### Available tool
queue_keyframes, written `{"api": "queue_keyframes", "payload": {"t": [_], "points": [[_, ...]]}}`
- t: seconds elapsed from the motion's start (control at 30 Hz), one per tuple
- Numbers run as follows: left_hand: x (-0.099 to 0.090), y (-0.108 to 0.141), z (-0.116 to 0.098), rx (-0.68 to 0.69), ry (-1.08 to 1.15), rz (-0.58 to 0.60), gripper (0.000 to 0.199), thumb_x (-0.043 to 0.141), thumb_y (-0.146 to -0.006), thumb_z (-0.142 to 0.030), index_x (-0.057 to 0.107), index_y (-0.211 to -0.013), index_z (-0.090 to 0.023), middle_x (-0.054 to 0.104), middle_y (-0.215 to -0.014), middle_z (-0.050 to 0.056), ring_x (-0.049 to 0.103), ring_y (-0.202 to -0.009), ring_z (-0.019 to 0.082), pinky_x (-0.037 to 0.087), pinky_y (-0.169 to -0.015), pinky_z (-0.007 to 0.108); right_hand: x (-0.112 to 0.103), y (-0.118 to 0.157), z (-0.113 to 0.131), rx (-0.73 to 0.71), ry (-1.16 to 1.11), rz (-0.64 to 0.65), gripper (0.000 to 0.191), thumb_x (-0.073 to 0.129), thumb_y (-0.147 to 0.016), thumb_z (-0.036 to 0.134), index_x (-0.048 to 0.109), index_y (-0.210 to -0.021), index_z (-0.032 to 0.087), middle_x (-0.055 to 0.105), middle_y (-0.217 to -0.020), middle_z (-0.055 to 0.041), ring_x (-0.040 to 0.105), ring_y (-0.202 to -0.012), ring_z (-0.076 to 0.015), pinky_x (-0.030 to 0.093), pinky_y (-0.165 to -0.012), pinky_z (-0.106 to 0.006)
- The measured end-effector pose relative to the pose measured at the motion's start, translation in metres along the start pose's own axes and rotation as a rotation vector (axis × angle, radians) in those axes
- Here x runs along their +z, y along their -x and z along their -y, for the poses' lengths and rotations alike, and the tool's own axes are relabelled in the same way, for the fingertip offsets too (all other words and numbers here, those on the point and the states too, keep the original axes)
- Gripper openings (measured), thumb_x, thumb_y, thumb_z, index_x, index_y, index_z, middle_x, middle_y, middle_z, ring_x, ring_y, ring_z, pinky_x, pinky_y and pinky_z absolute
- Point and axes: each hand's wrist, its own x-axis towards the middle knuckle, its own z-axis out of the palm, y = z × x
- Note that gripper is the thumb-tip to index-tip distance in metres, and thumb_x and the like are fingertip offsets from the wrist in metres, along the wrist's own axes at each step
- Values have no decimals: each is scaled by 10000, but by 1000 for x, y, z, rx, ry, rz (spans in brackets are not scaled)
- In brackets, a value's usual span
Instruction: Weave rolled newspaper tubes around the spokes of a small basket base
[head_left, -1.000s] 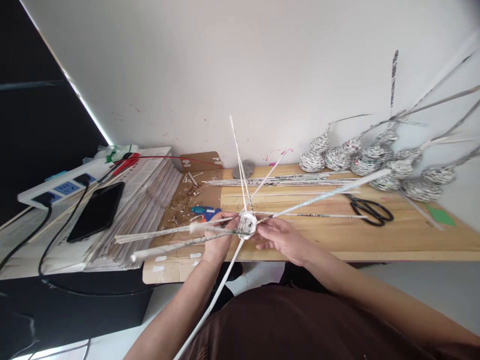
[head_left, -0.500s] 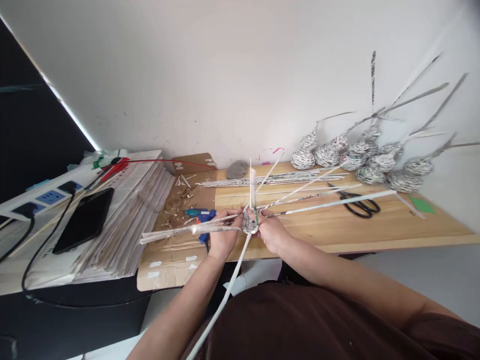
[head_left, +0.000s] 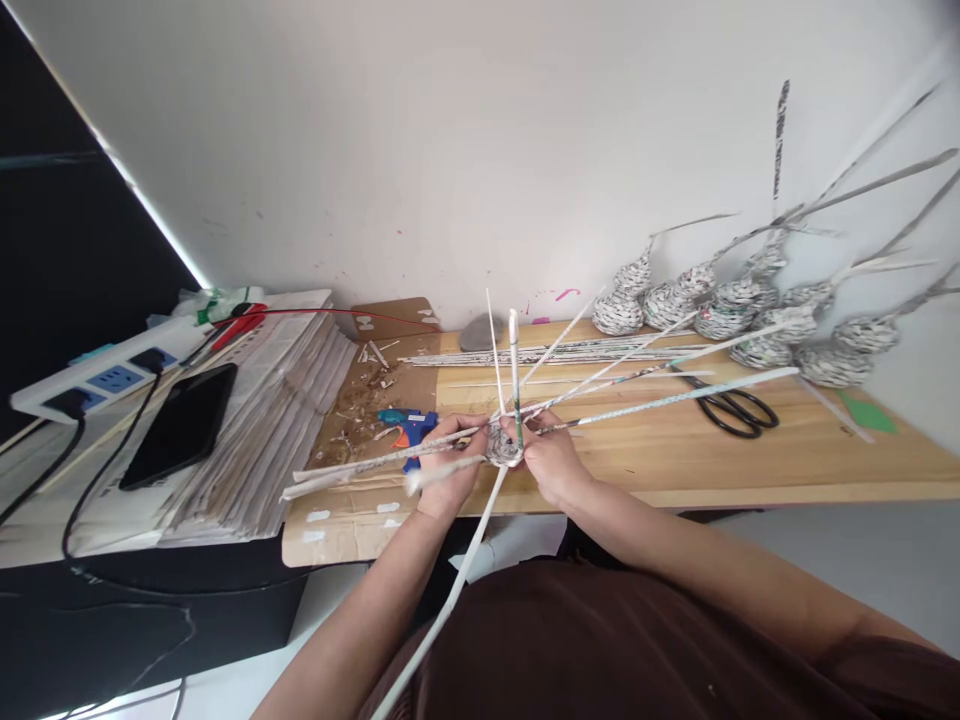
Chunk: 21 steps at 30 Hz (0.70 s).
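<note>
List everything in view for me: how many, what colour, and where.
Woven piece: one, grey-white, between both hands, long rods radiating
Woven gourds: several, grey-white, back right
Loose rods: many, whitish, along the back
Scissors: one pair, black, right
Green piece: one, far right
Glue gun: one, blue, on cardboard
Lump: one, grey, by wall
Paper stack: one, whitish, left
Phone: one, black, left
Power strip: one, white, far left
Table: one, wood-coloured, centre-right
Left hand, right hand: bare, centre
</note>
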Motion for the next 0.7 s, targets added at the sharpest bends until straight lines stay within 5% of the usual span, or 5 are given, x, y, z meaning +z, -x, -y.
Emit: {"api": "queue_keyframes", "payload": {"t": [0.17,0.4,0.57,0.7], "points": [[2,1,3,-30,61,46,116,764,-709,-282,724,-748,-180,760,-775,60,714,-742,199,568,-722,303,-3,1,3,-27,37,50,325,781,-653,418,547,-729,206,589,-562,49,501,-401,-106,438,-340,-231],[17,4,11,-155,251,-63,214,812,-670,-310,694,-785,-172,752,-771,45,695,-696,175,560,-678,277,-5,-2,-3,-55,42,35,272,779,-658,371,594,-750,195,645,-644,10,577,-529,-142,479,-465,-256],[17,6,8,-117,145,-47,166,767,-722,-290,696,-808,-167,739,-764,35,680,-685,160,537,-655,250,-12,-5,-13,-113,55,114,259,740,-731,383,658,-901,205,710,-784,-14,645,-668,-173,510,-600,-280],[16,5,7,-43,-43,-12,121,727,-766,-270,690,-844,-186,730,-778,26,679,-696,154,512,-624,228,-14,-5,-18,-125,82,105,254,738,-752,425,654,-829,199,692,-700,-10,628,-614,-168,488,-556,-270]]}}
